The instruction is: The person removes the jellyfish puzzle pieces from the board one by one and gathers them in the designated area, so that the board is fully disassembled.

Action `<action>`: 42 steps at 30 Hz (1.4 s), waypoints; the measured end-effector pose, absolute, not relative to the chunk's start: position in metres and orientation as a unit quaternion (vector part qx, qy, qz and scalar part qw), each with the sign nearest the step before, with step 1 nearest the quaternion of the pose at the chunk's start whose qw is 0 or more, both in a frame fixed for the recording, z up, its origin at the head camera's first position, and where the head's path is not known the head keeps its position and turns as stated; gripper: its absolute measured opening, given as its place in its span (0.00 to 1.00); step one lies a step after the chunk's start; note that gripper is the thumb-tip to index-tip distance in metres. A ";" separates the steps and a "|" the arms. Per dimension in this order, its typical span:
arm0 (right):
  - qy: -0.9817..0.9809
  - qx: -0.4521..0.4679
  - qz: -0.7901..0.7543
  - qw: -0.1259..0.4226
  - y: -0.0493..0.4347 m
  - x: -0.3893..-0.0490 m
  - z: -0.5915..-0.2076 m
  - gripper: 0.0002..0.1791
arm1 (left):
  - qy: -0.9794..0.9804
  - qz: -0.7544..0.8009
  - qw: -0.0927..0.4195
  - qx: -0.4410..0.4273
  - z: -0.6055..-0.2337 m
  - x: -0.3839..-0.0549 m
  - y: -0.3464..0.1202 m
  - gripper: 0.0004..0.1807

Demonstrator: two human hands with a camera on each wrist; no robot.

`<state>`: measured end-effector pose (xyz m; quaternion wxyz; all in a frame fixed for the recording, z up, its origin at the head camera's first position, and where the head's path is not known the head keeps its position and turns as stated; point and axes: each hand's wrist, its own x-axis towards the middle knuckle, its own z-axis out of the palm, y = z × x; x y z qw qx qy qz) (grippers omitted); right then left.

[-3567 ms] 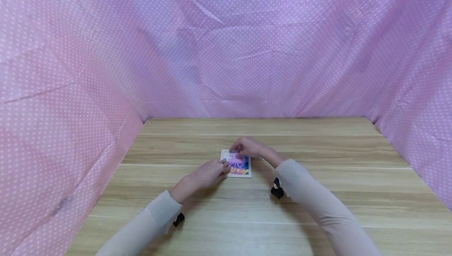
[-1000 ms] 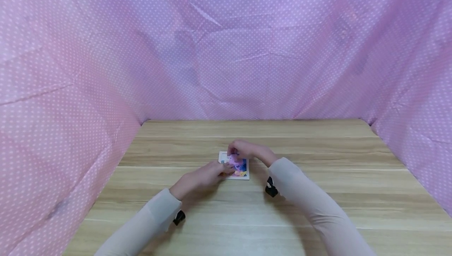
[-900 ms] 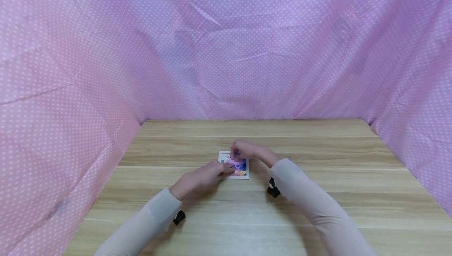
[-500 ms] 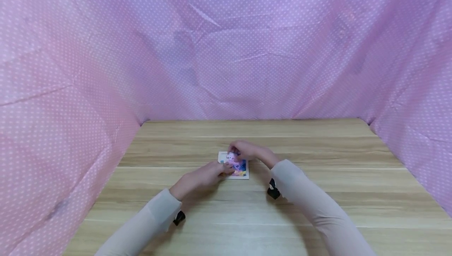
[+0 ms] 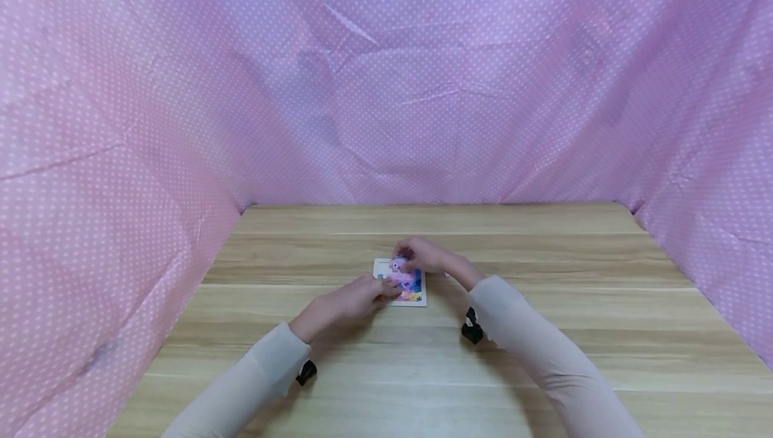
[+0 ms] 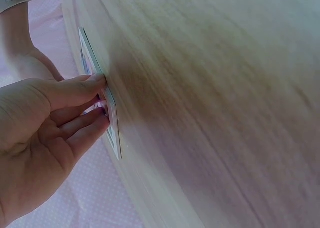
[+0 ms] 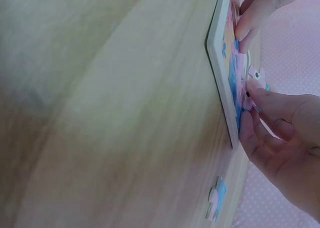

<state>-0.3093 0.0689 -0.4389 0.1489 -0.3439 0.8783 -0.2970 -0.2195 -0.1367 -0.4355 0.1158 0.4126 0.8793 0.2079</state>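
A small jigsaw puzzle board (image 5: 421, 300) with a white border and a colourful pink, blue and yellow picture lies on the table. My right hand (image 5: 425, 255) is over its far part, pinching a pink puzzle piece (image 7: 256, 74) with a printed eye between thumb and fingers. That piece stands tilted up from the board in the right wrist view. My left hand (image 5: 360, 295) rests its thumb and fingertips on the puzzle's near left side, fingers fairly straight. Parts of the picture are hidden under both hands.
A loose pink and blue puzzle piece (image 7: 216, 199) lies on the wooden table (image 5: 543, 250) to the right of the board, mostly behind the right wrist in the head view. Pink dotted cloth (image 5: 386, 89) hangs behind and beside the table.
My right hand has shifted back and forth slightly over the board's far part, and the eye piece in its fingers has changed its tilt. The left hand has stayed at the near left side.
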 end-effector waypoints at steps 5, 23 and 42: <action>0.876 -0.339 -0.317 0.133 0.073 -0.307 -0.442 0.08 | 0.889 0.207 0.136 0.386 -0.436 -0.216 -0.137 0.18; 0.880 -0.281 -0.377 0.071 0.108 -0.311 -0.439 0.11 | 0.897 0.217 0.152 0.353 -0.436 -0.212 -0.144 0.20; 0.843 -0.272 -0.453 0.103 0.164 -0.308 -0.444 0.12 | 0.899 0.187 0.115 0.378 -0.437 -0.213 -0.144 0.17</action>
